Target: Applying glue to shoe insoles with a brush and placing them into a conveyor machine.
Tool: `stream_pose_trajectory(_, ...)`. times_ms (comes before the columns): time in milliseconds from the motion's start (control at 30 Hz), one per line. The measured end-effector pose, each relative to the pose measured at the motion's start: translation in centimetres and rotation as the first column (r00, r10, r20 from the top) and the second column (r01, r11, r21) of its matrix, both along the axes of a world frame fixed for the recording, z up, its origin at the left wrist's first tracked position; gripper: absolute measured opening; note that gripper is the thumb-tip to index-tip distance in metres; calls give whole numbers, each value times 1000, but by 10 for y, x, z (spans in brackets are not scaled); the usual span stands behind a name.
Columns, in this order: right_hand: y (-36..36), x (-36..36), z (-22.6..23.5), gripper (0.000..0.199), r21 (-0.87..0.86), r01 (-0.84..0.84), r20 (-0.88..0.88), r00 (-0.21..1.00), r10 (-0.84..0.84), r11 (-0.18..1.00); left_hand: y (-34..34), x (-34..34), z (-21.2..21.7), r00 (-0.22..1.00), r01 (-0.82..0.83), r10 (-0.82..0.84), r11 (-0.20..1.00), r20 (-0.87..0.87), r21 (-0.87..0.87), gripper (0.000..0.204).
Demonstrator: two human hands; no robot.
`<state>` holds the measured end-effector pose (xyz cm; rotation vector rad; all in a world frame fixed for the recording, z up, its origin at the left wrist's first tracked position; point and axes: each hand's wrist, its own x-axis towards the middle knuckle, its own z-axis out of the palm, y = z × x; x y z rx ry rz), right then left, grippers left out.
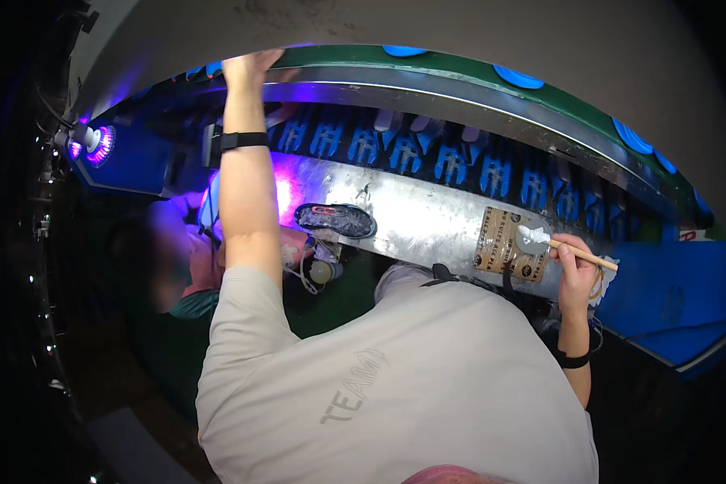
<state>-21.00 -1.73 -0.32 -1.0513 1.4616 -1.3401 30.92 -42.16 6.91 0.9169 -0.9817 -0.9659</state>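
My right hand (574, 266) is closed round the wooden handle of a brush (589, 254). The brush's white head lies over a greyish patch on a brown printed cardboard sheet (496, 244), at the right of the metal bench. My left arm stretches far forward, and my left hand (250, 66) is at the green belt (331, 55) under a grey hood. The hood's edge hides most of its fingers, so whether it holds anything does not show. A dark shoe sole (335, 220) with a reddish middle lies on the bench, left of centre.
Blue shoe holders (403, 153) stand in a row behind the metal bench (427, 202). Blue discs (518, 77) lie on the green belt. A purple-lit lamp (98, 145) glows at far left. Another person (202, 258) sits to my left, near a small jar (323, 271).
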Motion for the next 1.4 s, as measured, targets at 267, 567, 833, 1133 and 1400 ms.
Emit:
stream_pose_trajectory(267, -12, -2, -4, 19, 45, -47, -56, 997, 49, 998, -8, 141, -4, 994, -100, 111, 903, -2, 419, 43)
stream_pose_trajectory(567, -14, -23, -46, 16, 136, -95, -236, 964, 125, 986, 99, 75, 1, -197, -598, 550, 588, 811, -544, 32)
stream_pose_trajectory(833, -13, -57, -102, 20, 222, 28, -688, 713, 136, 975, 236, -34, 27, 67, -618, 894, 386, 443, -685, 26)
stream_pose_trajectory(1133, -10, -79, -158, 22, 214, -14, -767, 617, 177, 977, 303, -132, -4, 1000, 13, -14, 999, 9, 35, 29)
stream_pose_trajectory(1400, -7, -67, -108, 21, 156, 139, -577, 816, -24, 978, 354, -177, -50, 510, 681, -468, 733, -722, 6, 70)
